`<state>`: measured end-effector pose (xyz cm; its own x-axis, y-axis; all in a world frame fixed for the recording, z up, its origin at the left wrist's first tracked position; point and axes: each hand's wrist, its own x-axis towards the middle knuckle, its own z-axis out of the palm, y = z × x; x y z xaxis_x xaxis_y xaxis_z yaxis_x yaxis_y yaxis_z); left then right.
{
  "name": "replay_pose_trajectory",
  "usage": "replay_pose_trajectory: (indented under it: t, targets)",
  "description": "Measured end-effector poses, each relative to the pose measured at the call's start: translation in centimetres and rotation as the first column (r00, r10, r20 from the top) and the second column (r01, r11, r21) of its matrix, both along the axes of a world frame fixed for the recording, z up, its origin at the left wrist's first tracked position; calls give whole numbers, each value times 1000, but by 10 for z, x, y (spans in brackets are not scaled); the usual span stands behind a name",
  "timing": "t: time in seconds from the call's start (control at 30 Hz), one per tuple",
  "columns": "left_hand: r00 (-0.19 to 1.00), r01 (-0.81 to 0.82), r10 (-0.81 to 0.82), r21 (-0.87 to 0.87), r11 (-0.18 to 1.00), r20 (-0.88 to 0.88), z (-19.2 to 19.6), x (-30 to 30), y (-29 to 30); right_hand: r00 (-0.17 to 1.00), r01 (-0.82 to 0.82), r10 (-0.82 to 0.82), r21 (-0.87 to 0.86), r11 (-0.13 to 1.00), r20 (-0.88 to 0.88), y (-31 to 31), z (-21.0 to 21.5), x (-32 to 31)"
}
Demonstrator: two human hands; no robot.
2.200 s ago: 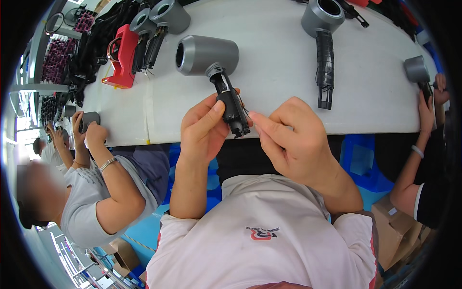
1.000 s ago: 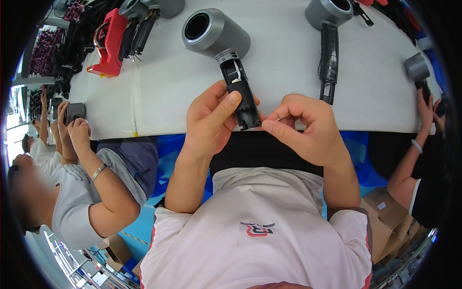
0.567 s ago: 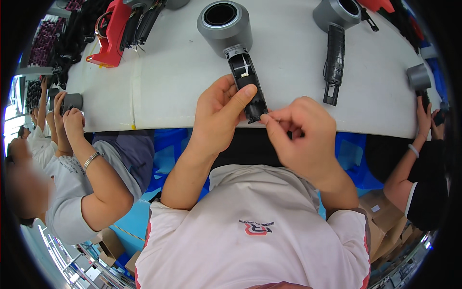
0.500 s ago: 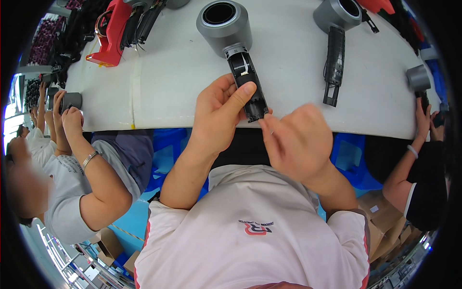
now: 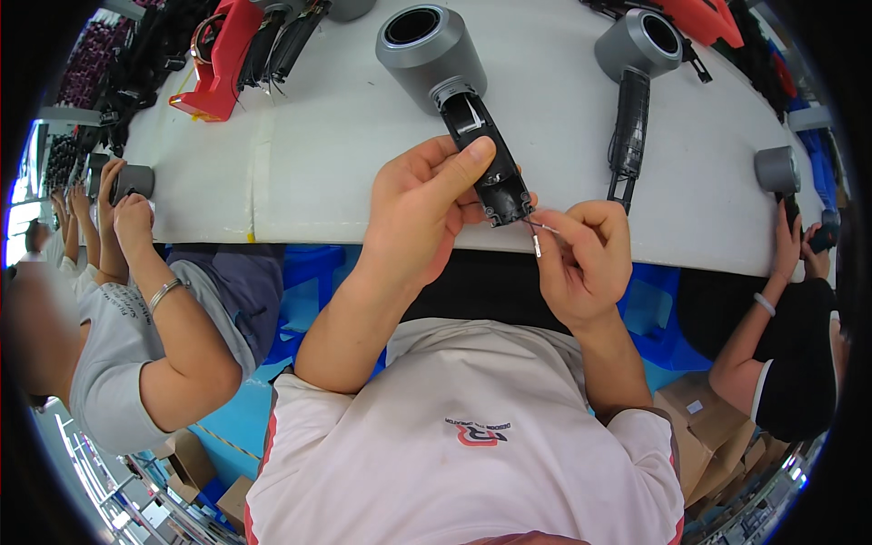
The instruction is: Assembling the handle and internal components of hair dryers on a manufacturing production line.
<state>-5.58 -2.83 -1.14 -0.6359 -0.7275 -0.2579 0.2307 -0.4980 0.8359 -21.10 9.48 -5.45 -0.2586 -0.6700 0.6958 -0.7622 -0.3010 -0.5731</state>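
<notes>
A grey hair dryer [image 5: 434, 56] with a round open head rests on the table, its opened black handle [image 5: 501, 186] pointing toward me. My left hand [image 5: 413, 204] is wrapped round that handle, the thumb pressed on its top. From the handle's near end come thin wires with small pale metal terminals [image 5: 537, 245]. My right hand [image 5: 590, 259] pinches a wire beside the handle end with thumb and fingers. Part of the wires is hidden by the fingers.
Another grey hair dryer [image 5: 627, 54] with a black handle lies to the right. A red tape dispenser [image 5: 216, 64] and black handle parts [image 5: 286, 41] stand far left. Co-workers sit on both sides, holding similar grey dryers [image 5: 134, 180]. Cardboard boxes [image 5: 704, 422] stand on the floor.
My right hand, blurred before, has moved slightly right of the handle end, and wires now show at its fingers. The dryer's handle has swung a little to the right.
</notes>
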Motion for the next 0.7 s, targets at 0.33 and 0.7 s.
replay_pose_trajectory:
  t: [0.33, 0.7]
  targets:
    - [999, -20, 20, 14, 1000, -38, -7, -15, 2, 972, -4, -9, 56, 998, 235, 11, 0, 15]
    - [993, -35, 46, -106, 994, 104, -8, -27, 0, 951, 48, -48, -9, 999, -305, 14, 15, 19]
